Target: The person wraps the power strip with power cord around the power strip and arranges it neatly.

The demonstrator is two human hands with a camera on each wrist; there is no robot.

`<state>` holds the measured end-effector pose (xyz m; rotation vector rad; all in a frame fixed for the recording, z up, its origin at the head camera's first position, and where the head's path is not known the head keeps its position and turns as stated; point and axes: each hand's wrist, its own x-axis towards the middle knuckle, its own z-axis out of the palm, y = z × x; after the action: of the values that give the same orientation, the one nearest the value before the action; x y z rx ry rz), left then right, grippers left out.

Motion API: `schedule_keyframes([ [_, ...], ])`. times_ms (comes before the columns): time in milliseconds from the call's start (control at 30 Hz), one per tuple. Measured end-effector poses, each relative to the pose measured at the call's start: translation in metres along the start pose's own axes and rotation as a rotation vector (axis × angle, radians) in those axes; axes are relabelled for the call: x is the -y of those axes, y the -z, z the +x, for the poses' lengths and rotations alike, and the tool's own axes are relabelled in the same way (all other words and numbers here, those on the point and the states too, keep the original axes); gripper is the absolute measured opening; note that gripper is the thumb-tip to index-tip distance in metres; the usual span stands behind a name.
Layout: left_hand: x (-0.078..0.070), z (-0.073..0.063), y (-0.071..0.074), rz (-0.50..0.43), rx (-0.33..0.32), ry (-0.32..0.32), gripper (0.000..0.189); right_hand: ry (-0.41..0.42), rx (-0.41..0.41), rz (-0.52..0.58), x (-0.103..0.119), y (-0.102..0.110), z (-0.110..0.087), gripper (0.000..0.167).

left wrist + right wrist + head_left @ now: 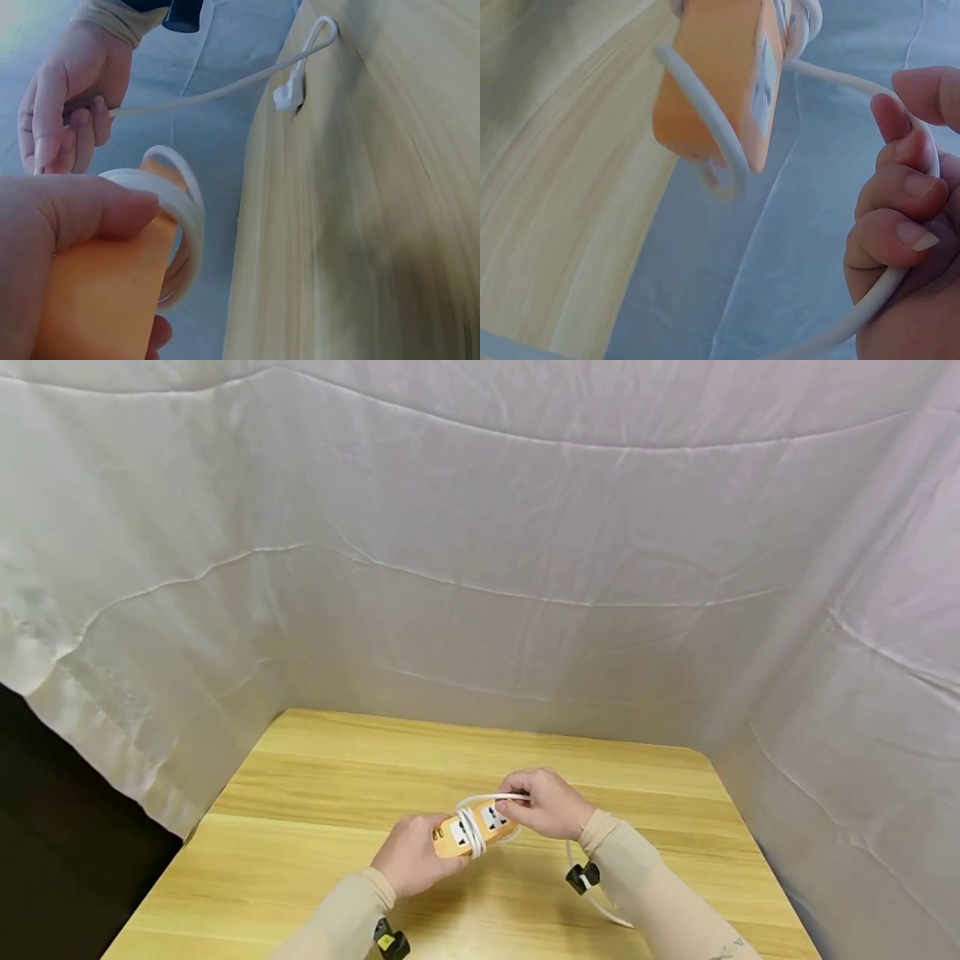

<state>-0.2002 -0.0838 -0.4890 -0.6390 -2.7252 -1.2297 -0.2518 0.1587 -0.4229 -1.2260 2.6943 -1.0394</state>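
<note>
Two hands share the work above the bench (337, 752): the left hand (416, 858) grips one end of an orange power strip (447, 843), and the right hand (551, 803) has its fingers curled round the white cord (474, 833). The strip is held raised, roughly midway between the bench's left and right edges, tilted so its sockets show; lifting it probably leaves room for the cord to pass underneath. Several turns circle its middle, between the two socket panels. The left hand keeps to the end with the USB ports, thumb against one face, likely to steady the strip and stay clear of those turns. The right hand is beside the other end, apart from it, with the cord running through its fingers, which would let it control slack. In the left wrist view, a white plug (289, 96) seems to lie near a bench edge, perhaps leaving that length free.
</note>
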Motion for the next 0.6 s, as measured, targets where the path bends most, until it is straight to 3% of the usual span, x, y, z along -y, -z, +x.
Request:
schedule_keyframes([
  [267,-0.0031,0.0027,0.0027,-0.010,-0.030,0.086,0.051,0.015,-0.009,0.009,0.0041,0.0001,-0.0025,0.015],
  [600,-0.0089,0.0048,0.0022,-0.015,-0.069,0.110,0.052,0.016,-0.015,0.001,0.0060,0.0008,-0.0075,0.021],
])
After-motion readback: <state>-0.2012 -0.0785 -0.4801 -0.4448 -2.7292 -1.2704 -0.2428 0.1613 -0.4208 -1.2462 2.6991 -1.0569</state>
